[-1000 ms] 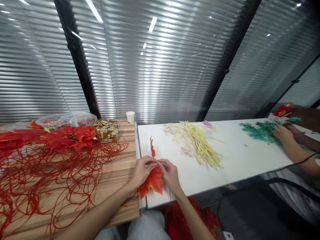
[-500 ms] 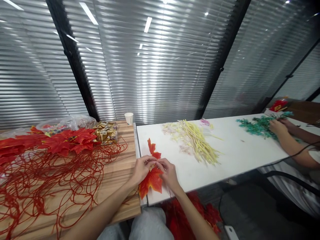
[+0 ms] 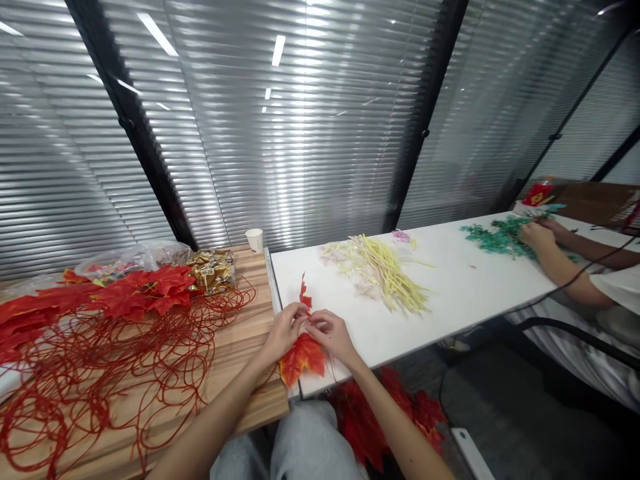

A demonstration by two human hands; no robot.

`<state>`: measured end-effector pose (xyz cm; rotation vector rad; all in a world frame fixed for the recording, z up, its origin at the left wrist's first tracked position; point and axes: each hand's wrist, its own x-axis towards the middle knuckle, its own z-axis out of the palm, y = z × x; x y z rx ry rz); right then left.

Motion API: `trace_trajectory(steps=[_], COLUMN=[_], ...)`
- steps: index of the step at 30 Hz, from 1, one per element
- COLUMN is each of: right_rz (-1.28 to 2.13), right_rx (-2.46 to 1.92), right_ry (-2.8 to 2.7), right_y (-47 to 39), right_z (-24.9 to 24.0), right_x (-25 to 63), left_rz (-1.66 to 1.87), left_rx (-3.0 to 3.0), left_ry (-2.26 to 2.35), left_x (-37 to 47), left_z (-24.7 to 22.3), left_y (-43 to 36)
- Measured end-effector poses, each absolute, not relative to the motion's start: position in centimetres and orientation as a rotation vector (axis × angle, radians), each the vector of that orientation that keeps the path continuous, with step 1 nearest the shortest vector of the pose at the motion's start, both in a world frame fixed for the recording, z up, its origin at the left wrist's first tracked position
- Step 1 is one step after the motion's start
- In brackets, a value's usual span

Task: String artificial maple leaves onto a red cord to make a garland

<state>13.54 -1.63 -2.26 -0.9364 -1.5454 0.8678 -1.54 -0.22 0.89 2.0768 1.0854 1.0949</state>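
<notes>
My left hand (image 3: 286,328) and my right hand (image 3: 331,333) meet at the seam of the two tables, fingers pinched together at the stem area of red-orange maple leaves. The larger leaf (image 3: 303,360) hangs below my fingers, its upper part covered by them. Above them a smaller red leaf (image 3: 305,293) points away, seen nearly edge-on. A thin red cord runs down beside my right hand. On the wooden table (image 3: 250,267) to the left lie tangled red cords (image 3: 165,360) and a pile of red leaves (image 3: 135,287).
Gold packets (image 3: 213,270) and a paper cup (image 3: 255,240) stand behind. Yellow strips (image 3: 390,273) lie on the white table (image 3: 450,280). Farther right, a person's hands (image 3: 537,233) touch green foliage (image 3: 500,237). More red leaves (image 3: 370,413) are below the table edge.
The view has shifted slightly. The small upper leaf has turned to a narrower profile, and my right hand's fingers are more curled over the stem area. Both hands remain together.
</notes>
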Motion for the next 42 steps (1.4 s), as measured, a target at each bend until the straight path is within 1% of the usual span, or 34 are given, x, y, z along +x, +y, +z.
trace_trajectory(steps=[5,11,17,28,35,39,42], right_rz=[0.851,1.030,1.131,1.058,1.044,1.067,1.011], right_rx=[-0.945,-0.885,-0.926,-0.914,-0.856,-0.847,-0.888], right_ry=[-1.539,-1.477,-1.455,-1.552,-1.601,-1.633,-1.678], right_y=[-1.7,-1.6,-1.4,-1.7,-1.6,-1.5,-1.6], right_z=[-2.3,-2.0,-2.2,-1.1,-1.7,-2.0,-2.0], right_x=[13.6,13.7,13.8,14.1,13.9,13.7,13.6], left_rz=[1.065,1.106,1.061,1.003,1.001,0.983,0.984], left_rx=[2.025,1.923,1.948,2.170,2.430,2.438,2.421], left_ry=[1.026,1.019,0.970,0.949,1.003,0.965,0.975], left_x=[-1.6,-1.9,-1.1,-2.1,-2.4,-2.2,-1.9], left_z=[1.4,1.6,1.2,1.1,1.5,1.6,1.4], left_y=[-0.2,0.0,0.0,0.2,-0.3,-0.8,-0.9])
